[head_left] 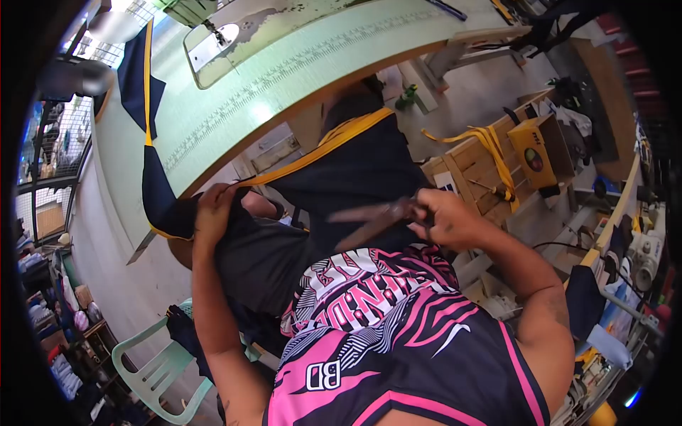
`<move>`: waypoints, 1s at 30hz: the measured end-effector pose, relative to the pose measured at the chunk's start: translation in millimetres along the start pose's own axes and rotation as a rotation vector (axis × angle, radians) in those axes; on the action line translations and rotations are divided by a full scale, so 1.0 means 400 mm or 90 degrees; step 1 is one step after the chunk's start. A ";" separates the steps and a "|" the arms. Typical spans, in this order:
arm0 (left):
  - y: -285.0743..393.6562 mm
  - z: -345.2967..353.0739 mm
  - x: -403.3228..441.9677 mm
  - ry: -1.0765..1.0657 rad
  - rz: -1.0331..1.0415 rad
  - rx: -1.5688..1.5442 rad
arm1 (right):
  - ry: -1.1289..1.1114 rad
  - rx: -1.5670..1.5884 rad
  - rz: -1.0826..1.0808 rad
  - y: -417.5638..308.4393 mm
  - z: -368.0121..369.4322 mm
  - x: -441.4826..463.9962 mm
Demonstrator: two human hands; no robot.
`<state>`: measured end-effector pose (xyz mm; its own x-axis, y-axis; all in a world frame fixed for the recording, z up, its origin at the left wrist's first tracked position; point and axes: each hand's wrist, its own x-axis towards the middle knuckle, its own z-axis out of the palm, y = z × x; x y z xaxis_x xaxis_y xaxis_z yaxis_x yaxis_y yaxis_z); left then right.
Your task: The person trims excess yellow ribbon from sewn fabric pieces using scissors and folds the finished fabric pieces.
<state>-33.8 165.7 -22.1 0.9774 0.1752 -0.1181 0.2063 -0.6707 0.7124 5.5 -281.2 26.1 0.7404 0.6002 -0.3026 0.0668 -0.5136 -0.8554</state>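
My left hand [215, 211] pinches the edge of a dark navy cloth piece [348, 167] with yellow trim [312, 155], near the table's front edge. The cloth spreads across my lap to the right. In my right hand [447, 216] is a pair of scissors [376, 217], fingers through the handles. Their blades are parted and point left, over the navy cloth; whether they touch it I cannot tell. More navy cloth with a yellow strip [148, 92] runs from my left hand up over the table's left end.
A pale green sewing table [284, 78] with ruler markings carries a sewing machine [213, 35]. To the right are a wooden crate [476, 160] with yellow strips [501, 167] and a yellow cardboard box [533, 156]. A green plastic chair [153, 362] stands at lower left.
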 end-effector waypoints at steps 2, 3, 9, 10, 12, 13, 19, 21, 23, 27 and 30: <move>0.002 0.011 0.003 0.006 0.015 -0.015 | -0.019 -0.081 -0.015 -0.005 0.021 -0.021; 0.002 0.012 0.002 0.002 0.011 -0.005 | -0.014 -0.108 -0.037 0.006 0.031 -0.021; -0.022 0.006 -0.013 0.009 -0.007 0.030 | -0.047 -0.183 -0.113 0.018 0.047 -0.007; -0.028 0.009 -0.011 0.007 -0.005 0.031 | -0.066 -0.177 -0.106 0.016 0.046 -0.012; -0.033 0.016 -0.011 0.007 -0.003 0.031 | -0.084 -0.172 -0.099 0.017 0.050 -0.017; -0.035 0.018 -0.012 0.009 0.000 0.031 | -0.072 -0.198 -0.114 0.024 0.057 -0.014; -0.032 0.025 -0.007 0.039 0.018 0.012 | 0.003 -0.245 -0.159 0.031 0.075 -0.018; -0.034 0.020 -0.011 0.047 0.033 -0.007 | 0.044 -0.204 -0.142 0.025 0.076 -0.026; -0.034 0.023 -0.008 0.055 0.030 -0.009 | 0.054 -0.200 -0.143 0.009 0.061 -0.030; -0.041 0.014 -0.004 0.056 0.011 -0.015 | 0.079 -0.174 -0.128 -0.026 0.039 -0.034; -0.049 0.008 0.003 0.040 -0.020 -0.017 | 0.078 -0.126 -0.072 -0.036 0.027 -0.036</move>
<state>-36.5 176.7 -38.2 0.9656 0.2412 -0.0970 0.2341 -0.6447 0.7277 -13.5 -275.9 38.1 0.7959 0.5876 -0.1460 0.2740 -0.5645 -0.7786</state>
